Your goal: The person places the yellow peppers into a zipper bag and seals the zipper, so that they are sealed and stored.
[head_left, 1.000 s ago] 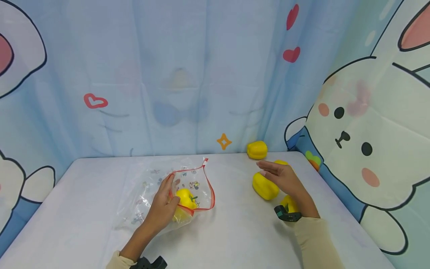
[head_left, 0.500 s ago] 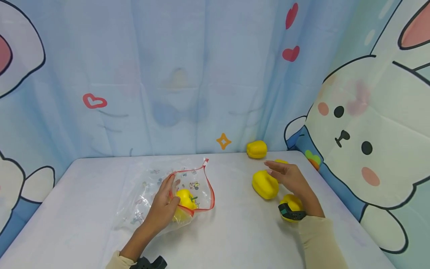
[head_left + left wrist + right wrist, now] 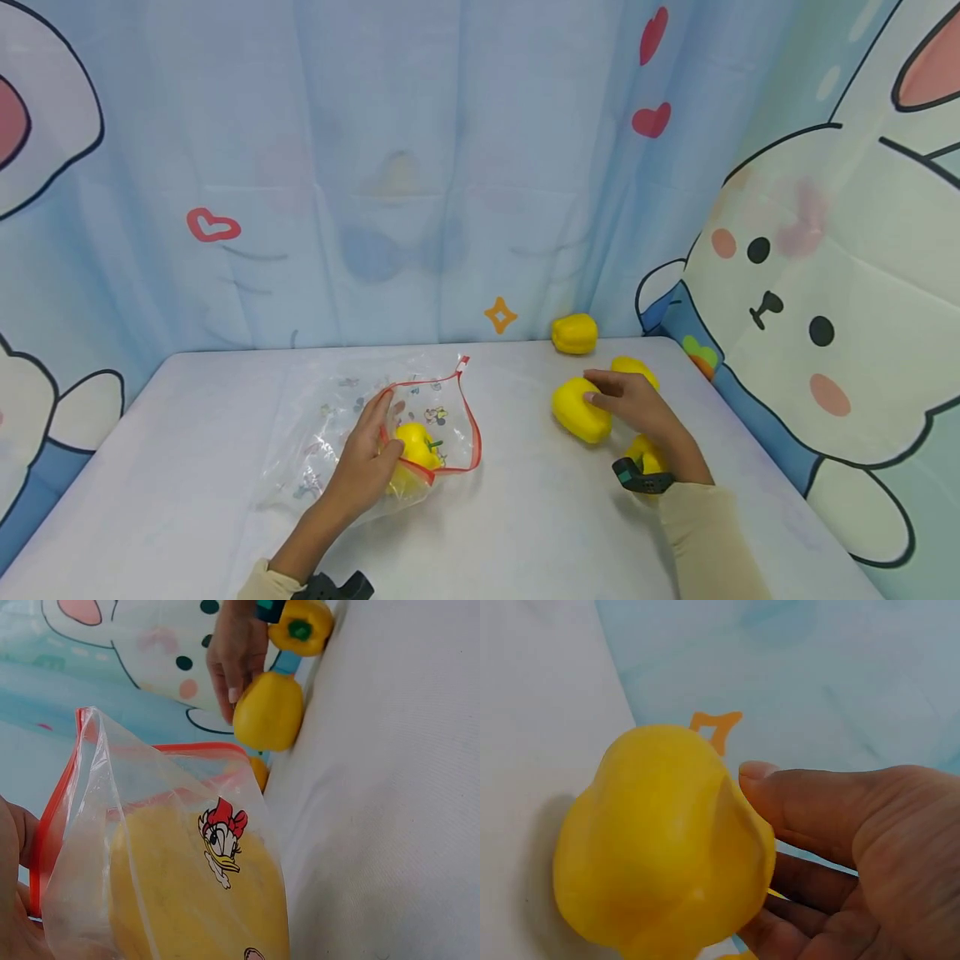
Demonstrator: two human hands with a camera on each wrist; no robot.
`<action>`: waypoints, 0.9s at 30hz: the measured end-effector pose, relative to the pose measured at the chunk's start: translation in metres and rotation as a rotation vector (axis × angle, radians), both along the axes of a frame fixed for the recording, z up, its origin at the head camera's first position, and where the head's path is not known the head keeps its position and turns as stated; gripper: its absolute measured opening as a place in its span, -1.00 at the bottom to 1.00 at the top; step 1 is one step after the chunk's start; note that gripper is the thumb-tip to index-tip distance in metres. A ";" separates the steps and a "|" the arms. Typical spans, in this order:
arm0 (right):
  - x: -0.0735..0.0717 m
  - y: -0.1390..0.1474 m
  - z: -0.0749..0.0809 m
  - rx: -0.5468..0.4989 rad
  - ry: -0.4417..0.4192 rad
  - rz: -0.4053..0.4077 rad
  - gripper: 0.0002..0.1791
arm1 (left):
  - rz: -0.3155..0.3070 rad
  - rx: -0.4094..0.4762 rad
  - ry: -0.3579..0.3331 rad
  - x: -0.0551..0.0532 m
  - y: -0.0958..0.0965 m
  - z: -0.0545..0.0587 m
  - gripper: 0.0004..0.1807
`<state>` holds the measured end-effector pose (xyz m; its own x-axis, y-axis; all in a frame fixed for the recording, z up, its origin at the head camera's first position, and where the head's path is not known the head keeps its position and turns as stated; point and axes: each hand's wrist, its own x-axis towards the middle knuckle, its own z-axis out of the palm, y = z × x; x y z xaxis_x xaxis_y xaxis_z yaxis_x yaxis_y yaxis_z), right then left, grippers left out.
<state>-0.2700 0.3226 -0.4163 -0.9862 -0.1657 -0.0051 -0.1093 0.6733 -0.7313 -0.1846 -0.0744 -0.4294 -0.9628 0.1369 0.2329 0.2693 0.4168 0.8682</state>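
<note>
My left hand holds a clear zip bag by its red-edged mouth, thumb on the near side. The bag has cartoon prints and gapes to the right. Inside it lies a yellow bell pepper with a green stem, blurred through the plastic in the left wrist view. My right hand pinches another yellow bell pepper at its right end. The thumb presses at the pepper's edge, and the other fingers curl behind it, partly hidden.
One yellow pepper sits at the table's back edge. Another pepper lies behind my right hand, and a further pepper is partly covered by the right wrist's strap. A printed curtain hangs behind the white table.
My right hand drew back slightly, then came forward and left and took hold of the middle pepper, which has shifted a little left. The left hand and bag stay nearly still.
</note>
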 end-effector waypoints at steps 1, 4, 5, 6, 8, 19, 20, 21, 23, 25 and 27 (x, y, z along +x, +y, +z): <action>0.000 -0.002 0.000 0.009 0.007 0.014 -0.37 | -0.001 0.002 0.003 0.000 0.000 0.000 -0.26; -0.001 -0.007 -0.001 0.030 0.015 0.036 -0.36 | -0.004 0.012 0.012 0.000 0.000 -0.001 -0.26; 0.000 -0.009 -0.001 0.041 0.017 0.046 -0.35 | -0.005 0.014 0.014 -0.001 0.000 -0.001 -0.26; -0.001 -0.010 -0.002 0.045 0.012 0.049 -0.33 | -0.005 0.016 0.016 -0.001 0.000 -0.001 -0.26; -0.001 -0.013 -0.002 0.060 0.002 0.053 -0.30 | -0.003 0.014 0.016 0.000 0.000 -0.001 -0.26; 0.000 -0.023 -0.003 0.162 0.002 0.133 -0.14 | -0.024 0.022 0.024 -0.001 -0.003 0.000 -0.26; 0.000 -0.024 -0.002 0.162 0.003 0.130 -0.14 | -0.025 0.024 0.025 -0.001 -0.003 0.000 -0.26; 0.000 -0.025 -0.002 0.165 0.005 0.123 -0.14 | -0.026 0.026 0.027 -0.001 -0.003 0.000 -0.26; 0.000 -0.028 -0.002 0.164 0.003 0.107 -0.14 | -0.024 0.029 0.023 -0.001 -0.003 0.000 -0.26; 0.000 -0.029 -0.002 0.157 0.004 0.089 -0.13 | -0.019 0.029 0.015 -0.002 -0.002 0.000 -0.25; -0.001 -0.031 -0.003 0.145 0.019 0.075 -0.13 | -0.015 0.026 0.006 -0.002 -0.002 0.000 -0.26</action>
